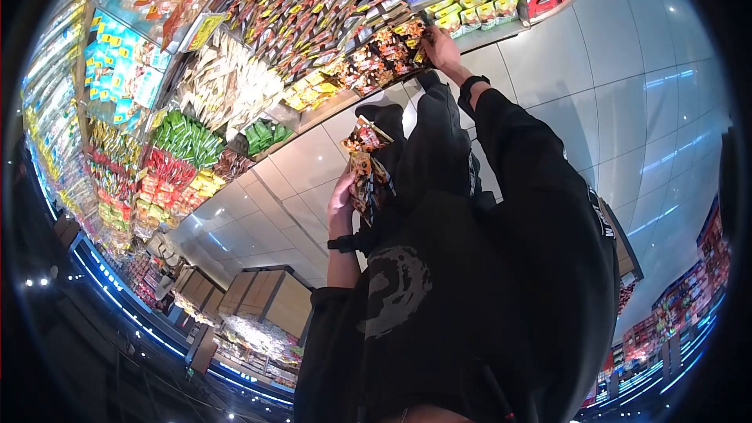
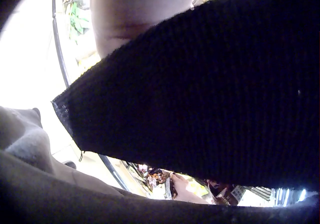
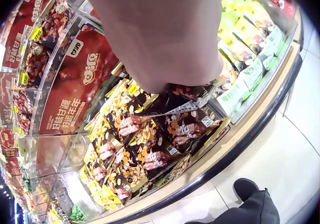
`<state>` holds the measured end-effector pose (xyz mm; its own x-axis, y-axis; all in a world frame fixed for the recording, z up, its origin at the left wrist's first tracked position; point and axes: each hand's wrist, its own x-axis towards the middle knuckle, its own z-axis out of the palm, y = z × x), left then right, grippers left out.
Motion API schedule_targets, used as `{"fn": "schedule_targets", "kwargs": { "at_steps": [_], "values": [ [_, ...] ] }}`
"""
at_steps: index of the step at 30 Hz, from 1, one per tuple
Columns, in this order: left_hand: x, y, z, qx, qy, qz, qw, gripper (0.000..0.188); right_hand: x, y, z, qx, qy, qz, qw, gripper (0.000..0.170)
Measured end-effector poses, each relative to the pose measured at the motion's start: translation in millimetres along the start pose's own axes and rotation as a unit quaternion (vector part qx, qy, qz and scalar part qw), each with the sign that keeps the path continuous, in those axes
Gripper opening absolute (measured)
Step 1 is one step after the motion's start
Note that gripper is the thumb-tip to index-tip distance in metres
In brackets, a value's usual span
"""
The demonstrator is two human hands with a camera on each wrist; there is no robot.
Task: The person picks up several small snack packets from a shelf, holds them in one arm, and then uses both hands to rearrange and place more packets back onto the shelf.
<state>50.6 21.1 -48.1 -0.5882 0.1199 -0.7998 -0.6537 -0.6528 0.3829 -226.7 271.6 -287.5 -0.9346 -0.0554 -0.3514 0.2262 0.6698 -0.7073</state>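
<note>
Low in front of the body, my left hand [image 1: 341, 194] grips black-and-orange snack packets [image 1: 366, 137], which stand up out of it. At the shelf edge, my right hand [image 1: 442, 50] is bent over a row of similar dark packets [image 1: 374, 61]. Seen from the right wrist, this hand [image 3: 160, 38] hides its own fingertips, and a dark snack packet [image 3: 182, 101] with a silvery edge sticks out beneath it. More packets with nut pictures [image 3: 155, 159] lie in rows beside that one. A black knitted cuff [image 2: 190, 93] covers most of the left wrist view.
Yellow-green packets [image 1: 476, 9] fill the compartment right of my right hand. A shelf edge [image 3: 250, 139] with dark trim curves along the front, above a tiled floor [image 1: 548, 94]. Green packets [image 1: 188, 138] and other snacks lie farther left. My shoe [image 3: 245, 189] stands near the shelf.
</note>
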Motion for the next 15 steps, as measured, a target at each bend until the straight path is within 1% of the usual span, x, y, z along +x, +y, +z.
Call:
{"fn": "schedule_targets", "kwargs": {
  "at_steps": [2,3,5,6,7,8,9,10,12,13,14,15],
  "values": [
    [7,-2,2,0.001,0.002,-0.001,1.0,0.069,4,4,-2,-0.034,-0.028,-0.016,0.999,0.04],
    [8,-1,2,0.001,0.002,-0.001,1.0,0.069,4,5,-4,-0.035,-0.028,-0.017,0.999,0.04],
    [9,1,3,0.001,0.004,0.002,1.0,0.069,3,5,-8,-0.021,0.028,-0.008,0.999,0.045],
    [10,2,3,0.001,0.004,0.004,1.0,0.069,6,11,-8,-0.022,0.028,-0.01,0.999,0.045],
    [20,10,1,0.0,0.005,0.006,1.0,0.069,9,21,-6,0.017,0.04,0.026,0.999,0.047],
    [15,9,1,-0.001,0.005,0.008,1.0,0.069,13,31,-4,0.056,0.052,0.061,0.995,0.05],
    [14,9,1,-0.003,0.006,0.01,1.0,0.069,14,31,-10,0.101,0.043,0.101,0.989,0.053],
    [16,10,0,-0.005,0.008,0.013,1.0,0.069,13,33,-19,0.117,0.012,0.145,0.983,0.053],
    [19,5,-5,-0.01,0.009,0.017,1.0,0.069,14,38,-31,0.104,-0.033,0.161,0.981,0.052],
    [22,1,-10,-0.012,0.02,0.018,1.0,0.057,16,41,-31,0.099,-0.04,0.152,0.983,0.048],
    [24,-3,-15,-0.013,0.03,0.019,0.999,0.048,18,43,-30,0.098,-0.042,0.151,0.983,0.048],
    [25,-3,-18,-0.015,0.03,0.019,0.999,0.048,19,39,-33,0.074,-0.048,0.102,0.991,0.044]
  ]
}}
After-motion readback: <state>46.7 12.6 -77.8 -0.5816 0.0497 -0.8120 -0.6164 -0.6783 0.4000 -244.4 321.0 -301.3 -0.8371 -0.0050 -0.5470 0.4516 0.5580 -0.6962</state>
